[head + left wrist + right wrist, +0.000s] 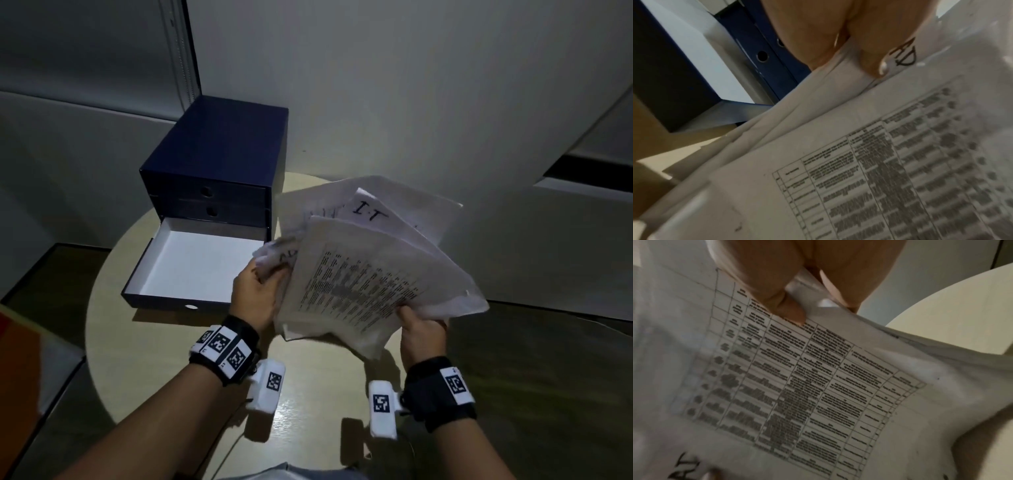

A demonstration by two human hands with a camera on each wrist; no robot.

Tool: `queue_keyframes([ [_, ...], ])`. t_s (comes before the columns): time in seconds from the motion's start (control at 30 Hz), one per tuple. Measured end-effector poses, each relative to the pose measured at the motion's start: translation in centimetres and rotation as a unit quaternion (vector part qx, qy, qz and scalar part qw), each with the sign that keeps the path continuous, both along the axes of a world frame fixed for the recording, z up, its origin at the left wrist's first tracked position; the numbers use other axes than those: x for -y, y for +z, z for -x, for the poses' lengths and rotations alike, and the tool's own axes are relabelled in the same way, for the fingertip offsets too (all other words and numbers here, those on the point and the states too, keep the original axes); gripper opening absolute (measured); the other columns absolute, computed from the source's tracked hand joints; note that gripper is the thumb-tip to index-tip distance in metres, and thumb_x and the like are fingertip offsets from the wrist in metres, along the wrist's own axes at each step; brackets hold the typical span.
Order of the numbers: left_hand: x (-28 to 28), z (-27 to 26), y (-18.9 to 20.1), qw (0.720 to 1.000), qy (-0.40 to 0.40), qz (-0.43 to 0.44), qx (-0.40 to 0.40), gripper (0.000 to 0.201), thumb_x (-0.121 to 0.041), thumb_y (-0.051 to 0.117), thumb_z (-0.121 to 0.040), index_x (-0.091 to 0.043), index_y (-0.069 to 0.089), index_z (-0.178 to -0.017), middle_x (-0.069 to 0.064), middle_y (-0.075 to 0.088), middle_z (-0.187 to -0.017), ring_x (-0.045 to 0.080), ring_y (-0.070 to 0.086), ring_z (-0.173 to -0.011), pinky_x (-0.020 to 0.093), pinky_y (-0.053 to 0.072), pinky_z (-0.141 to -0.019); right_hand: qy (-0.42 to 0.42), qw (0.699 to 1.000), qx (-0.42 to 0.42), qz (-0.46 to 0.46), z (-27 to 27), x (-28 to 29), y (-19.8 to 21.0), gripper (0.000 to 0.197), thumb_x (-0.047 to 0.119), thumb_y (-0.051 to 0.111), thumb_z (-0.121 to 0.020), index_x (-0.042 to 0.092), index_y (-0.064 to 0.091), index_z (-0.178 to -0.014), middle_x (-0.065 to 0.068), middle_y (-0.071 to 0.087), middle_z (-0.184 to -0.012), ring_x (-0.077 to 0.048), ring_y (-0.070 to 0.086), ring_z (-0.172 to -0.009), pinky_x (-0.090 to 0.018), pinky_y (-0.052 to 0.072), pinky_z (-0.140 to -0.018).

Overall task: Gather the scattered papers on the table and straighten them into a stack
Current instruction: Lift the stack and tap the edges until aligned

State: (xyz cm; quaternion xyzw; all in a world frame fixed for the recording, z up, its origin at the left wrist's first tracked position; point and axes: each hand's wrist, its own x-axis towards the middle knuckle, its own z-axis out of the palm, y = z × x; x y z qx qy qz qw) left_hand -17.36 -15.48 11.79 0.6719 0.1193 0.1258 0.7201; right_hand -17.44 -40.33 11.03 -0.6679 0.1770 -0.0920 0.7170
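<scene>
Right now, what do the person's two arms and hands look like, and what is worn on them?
Both forearms are bare, with no sleeves. The left hand and right hand wear no gloves. Each wrist carries a black wrist band with white squares printed with black square-code markings. A small white camera box with the same kind of marking hangs from each band, on the inner side. A thin cable runs from the left one.

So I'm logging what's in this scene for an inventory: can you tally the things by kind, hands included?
Hands: 2, left hand and right hand, both gripping the papers.
Fanned bundle of white printed and handwritten papers: 1; sheet count unclear.
Dark blue drawer box: 1, bottom drawer open.
Round beige table: 1.
Total: 5.
</scene>
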Motion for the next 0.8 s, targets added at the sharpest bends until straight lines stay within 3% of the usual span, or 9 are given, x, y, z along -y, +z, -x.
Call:
queue_keyframes([
  [0.07,-0.4,0.0,0.1,1.000,0.019,0.009,-0.008,0.021,-0.025,0.059,-0.093,-0.019,0.061,-0.113,-0.016,0.067,-0.094,-0.007,0.065,-0.083,0.011,0.049,-0.062,-0.020,0.999,0.026,-0.009,-0.4,0.7,-0.6,0.039,-0.021,0.054,-0.080,0.015,0.068,-0.077,0.013,0.072,-0.073,-0.009,0.064,-0.078,-0.017,0.054,-0.071],
  [0.17,-0.4,0.0,0.0,1.000,-0.010,0.004,-0.012,0.032,-0.042,0.050,-0.091,-0.022,0.054,-0.117,-0.014,0.065,-0.096,0.001,0.063,-0.090,0.013,0.049,-0.063,-0.007,1.000,0.001,-0.012,-0.4,1.2,-1.6,0.046,-0.022,0.054,-0.073,0.016,0.071,-0.053,0.017,0.067,-0.056,0.002,0.062,-0.062,-0.024,0.049,-0.068],
  [0.23,-0.1,0.1,0.1,0.998,-0.050,-0.018,-0.013,0.027,-0.033,0.054,-0.095,-0.031,0.043,-0.119,-0.014,0.064,-0.099,0.001,0.062,-0.090,0.016,0.049,-0.066,0.016,1.000,-0.012,-0.014,-0.2,0.8,-1.8,0.043,-0.023,0.054,-0.074,0.017,0.068,-0.064,0.018,0.068,-0.056,0.003,0.062,-0.062,-0.025,0.049,-0.069],
  [0.37,0.1,-0.1,-0.3,0.991,-0.126,-0.038,-0.011,0.048,-0.023,0.065,-0.092,-0.049,0.037,-0.120,-0.012,0.061,-0.118,0.005,0.061,-0.107,0.032,0.055,-0.081,0.032,0.999,0.010,-0.030,0.1,-0.3,0.1,0.043,-0.025,0.049,-0.080,0.016,0.060,-0.084,0.006,0.071,-0.073,-0.013,0.063,-0.077,-0.031,0.054,-0.072],
  [0.43,0.0,-0.3,-0.3,0.993,-0.104,-0.058,-0.007,0.046,-0.022,0.064,-0.093,-0.054,0.040,-0.116,-0.017,0.061,-0.114,0.002,0.060,-0.105,0.028,0.053,-0.078,0.007,0.999,0.035,-0.039,-0.1,-0.2,0.6,0.038,-0.021,0.054,-0.083,0.016,0.057,-0.088,0.000,0.067,-0.084,-0.011,0.066,-0.076,-0.029,0.056,-0.071],
  [0.53,-0.1,-0.5,-0.6,0.997,-0.065,-0.047,-0.006,0.029,-0.020,0.061,-0.095,-0.045,0.054,-0.109,-0.015,0.068,-0.103,0.007,0.065,-0.099,0.029,0.055,-0.077,0.008,0.999,0.046,-0.023,-0.1,-0.1,0.2,0.023,-0.011,0.062,-0.085,0.006,0.063,-0.099,-0.003,0.071,-0.090,-0.009,0.072,-0.079,-0.030,0.060,-0.075],
  [0.63,-0.1,-0.3,-1.2,0.998,-0.061,0.003,-0.019,0.016,-0.034,0.047,-0.101,-0.037,0.058,-0.112,-0.007,0.070,-0.101,0.016,0.066,-0.101,0.039,0.055,-0.086,0.045,0.999,0.026,-0.017,0.2,0.2,-0.3,0.033,-0.012,0.062,-0.083,0.014,0.059,-0.102,-0.003,0.070,-0.095,-0.009,0.070,-0.084,-0.027,0.055,-0.076],
  [0.73,0.0,-0.5,-1.9,0.989,-0.118,0.082,0.019,0.074,-0.073,0.051,-0.080,-0.025,0.042,-0.136,-0.007,0.070,-0.109,0.020,0.067,-0.106,0.032,0.056,-0.080,0.043,0.998,0.009,-0.041,0.2,0.0,-0.2,0.038,-0.019,0.056,-0.083,0.018,0.057,-0.091,0.003,0.070,-0.081,-0.003,0.067,-0.073,-0.021,0.052,-0.068],
  [0.8,-0.2,-0.8,-2.4,0.983,-0.153,0.101,0.030,0.103,-0.076,0.071,-0.060,-0.025,0.030,-0.140,-0.001,0.061,-0.124,0.023,0.063,-0.112,0.035,0.058,-0.082,0.035,0.998,0.003,-0.059,-0.1,0.1,-0.5,0.040,-0.021,0.053,-0.083,0.018,0.062,-0.085,0.009,0.072,-0.068,-0.010,0.066,-0.075,-0.025,0.050,-0.069],
])
